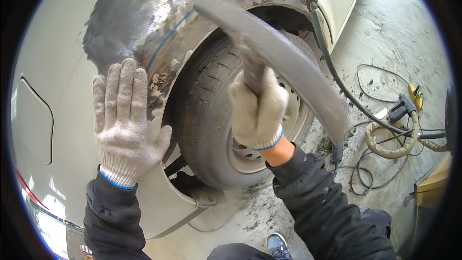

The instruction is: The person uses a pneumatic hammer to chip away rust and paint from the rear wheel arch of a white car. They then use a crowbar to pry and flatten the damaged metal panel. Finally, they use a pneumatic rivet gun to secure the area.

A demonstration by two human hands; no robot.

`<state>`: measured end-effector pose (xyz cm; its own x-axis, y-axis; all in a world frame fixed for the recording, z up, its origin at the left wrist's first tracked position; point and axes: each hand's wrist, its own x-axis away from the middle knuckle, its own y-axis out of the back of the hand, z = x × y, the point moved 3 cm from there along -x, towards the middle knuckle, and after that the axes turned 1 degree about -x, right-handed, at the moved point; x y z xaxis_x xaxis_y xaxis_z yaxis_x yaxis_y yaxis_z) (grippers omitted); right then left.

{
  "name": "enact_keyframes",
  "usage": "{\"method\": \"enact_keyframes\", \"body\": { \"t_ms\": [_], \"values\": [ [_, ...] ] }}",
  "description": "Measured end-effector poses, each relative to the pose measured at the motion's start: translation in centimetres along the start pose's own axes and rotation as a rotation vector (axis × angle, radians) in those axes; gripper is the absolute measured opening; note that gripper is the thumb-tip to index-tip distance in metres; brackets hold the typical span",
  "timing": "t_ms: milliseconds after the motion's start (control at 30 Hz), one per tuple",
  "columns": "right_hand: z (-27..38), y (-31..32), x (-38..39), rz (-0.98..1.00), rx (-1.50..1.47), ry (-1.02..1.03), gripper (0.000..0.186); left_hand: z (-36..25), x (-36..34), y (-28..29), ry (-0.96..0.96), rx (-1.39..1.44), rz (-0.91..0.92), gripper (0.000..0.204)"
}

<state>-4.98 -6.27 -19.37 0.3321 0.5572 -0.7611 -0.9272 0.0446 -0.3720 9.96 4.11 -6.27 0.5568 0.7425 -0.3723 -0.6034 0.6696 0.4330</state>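
Car (67,115), pale paint, takes up the left and top of the frame. Its arch area is rough: big patch of ground-down metal (127,17) at upper left of the frame, dull grey with bright streaks; blue line (168,35) curving along the arch; flaking, rusty spot (159,84) just beside the left fingertips, left of centre.

Floor (385,29), grey, dusty, runs down the right side, grit strewn near the wheel. Wheel (219,147) mid-frame inside the arch, tyre dirty.

Tool (288,60), long, grey, slightly curved, slants from top centre to right of centre; outline blurred, exact kind unclear. Upper end overlaps the arch edge; can't tell if touching.

Left grip (124,127), gloved, left of centre: palm flat on the car below the bare metal, fingers straight and side by side, thumb out. Probably bracing the body or feeling the panel. Right grip (259,108), gloved, centre: fist wrapped round the tool's handle, in front of the wheel, likely held that way for a firm swing or stroke.

Thick cable (330,67) drops from the arch's upper right, probably hooked there to stay handy. Black gun (402,109) at right, among loops. Shoe (277,245) bottom centre.
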Motion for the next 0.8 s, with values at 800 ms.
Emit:
{"method": "enact_keyframes", "body": {
  "t_ms": [800],
  "values": [
    [-2.6,1.5,-2.1,-0.005,0.034,-0.163,0.022,-0.2,0.1,-0.1,0.002,0.0,0.036,0.108]
  ]
}}
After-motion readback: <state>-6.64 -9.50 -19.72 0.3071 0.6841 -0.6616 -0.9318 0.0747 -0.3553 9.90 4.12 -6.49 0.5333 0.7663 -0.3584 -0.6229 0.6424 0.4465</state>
